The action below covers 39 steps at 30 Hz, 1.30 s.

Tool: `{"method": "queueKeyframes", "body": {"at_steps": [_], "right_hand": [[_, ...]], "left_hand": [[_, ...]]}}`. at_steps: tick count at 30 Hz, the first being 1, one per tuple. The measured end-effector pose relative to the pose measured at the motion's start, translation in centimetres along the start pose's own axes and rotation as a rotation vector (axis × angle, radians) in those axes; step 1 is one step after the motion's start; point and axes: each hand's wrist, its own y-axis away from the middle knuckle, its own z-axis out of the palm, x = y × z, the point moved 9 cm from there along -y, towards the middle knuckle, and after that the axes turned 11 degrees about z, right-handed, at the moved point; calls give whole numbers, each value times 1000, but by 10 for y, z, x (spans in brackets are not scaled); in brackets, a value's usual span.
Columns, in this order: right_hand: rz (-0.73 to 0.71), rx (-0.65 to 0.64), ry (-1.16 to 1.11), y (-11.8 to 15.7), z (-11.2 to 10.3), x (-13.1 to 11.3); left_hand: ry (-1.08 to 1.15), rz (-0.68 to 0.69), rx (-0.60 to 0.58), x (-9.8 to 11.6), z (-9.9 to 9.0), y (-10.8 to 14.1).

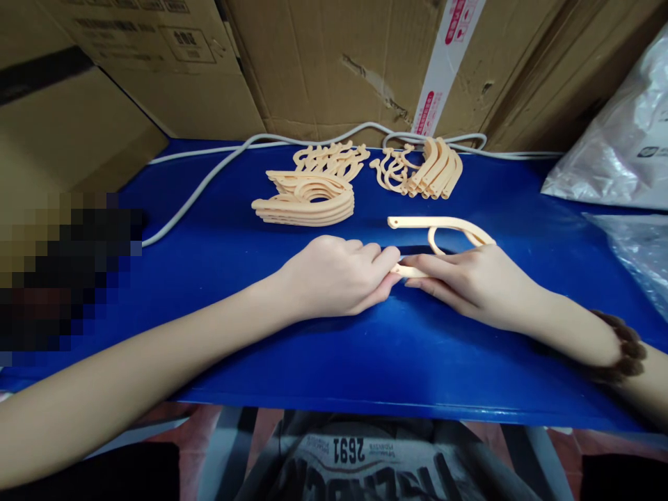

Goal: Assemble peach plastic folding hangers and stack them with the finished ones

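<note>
Right grip (477, 280) has a cream curved piece (441, 223) pinched by its near bar (413, 272), just right of centre frame. Left grip (342, 277) is pinched at that bar's tip; can't tell if it hides something small. I'd brace the right, keep the left in line, and not bump the stack (305, 214), upper middle on the blue counter (334, 365).

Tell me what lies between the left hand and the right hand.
In the head view, part of a cream-coloured piece spans the narrow gap between left hand and right hand; both hold it.
</note>
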Motion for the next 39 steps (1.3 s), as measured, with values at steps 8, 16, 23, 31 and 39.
{"method": "queueKeyframes", "body": {"at_steps": [8, 16, 23, 31, 39], "right_hand": [[70, -151, -165, -4, 4, 2], [77, -238, -330, -5, 4, 1], [-49, 64, 58, 2, -8, -9], [-171, 78, 126, 2, -10, -21], [-124, 69, 35, -1, -14, -7]], "left_hand": [[-50, -6, 9, 2, -3, 0], [-96, 18, 47, 6, -9, -2], [-62, 51, 62, 5, -4, 0], [-51, 124, 97, 10, -4, 3], [-28, 102, 143, 8, -16, 1]]}}
